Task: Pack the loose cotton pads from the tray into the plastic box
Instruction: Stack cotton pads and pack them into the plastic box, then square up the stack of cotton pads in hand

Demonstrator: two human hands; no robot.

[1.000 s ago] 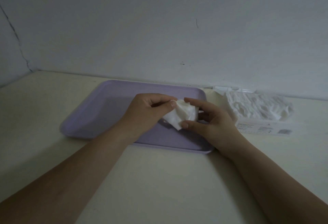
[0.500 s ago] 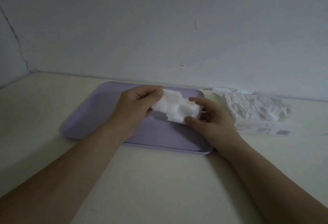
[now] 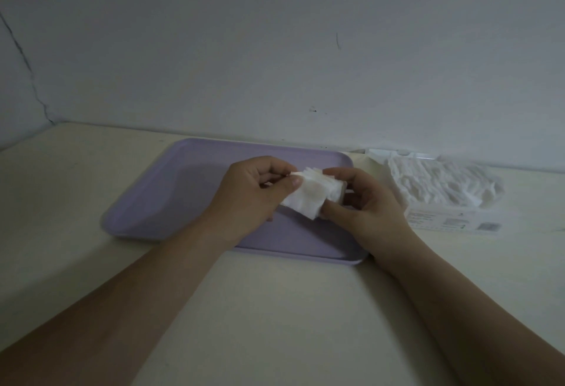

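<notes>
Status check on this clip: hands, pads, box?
Left hand and right hand both grip a stack of cotton pads above the purple tray. Plastic box on the right, open, already heaped. Path clear.

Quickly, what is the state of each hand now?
Left hand: closed on the stack of cotton pads, thumb on top.
Right hand: closed on the same stack, from its other end.
</notes>
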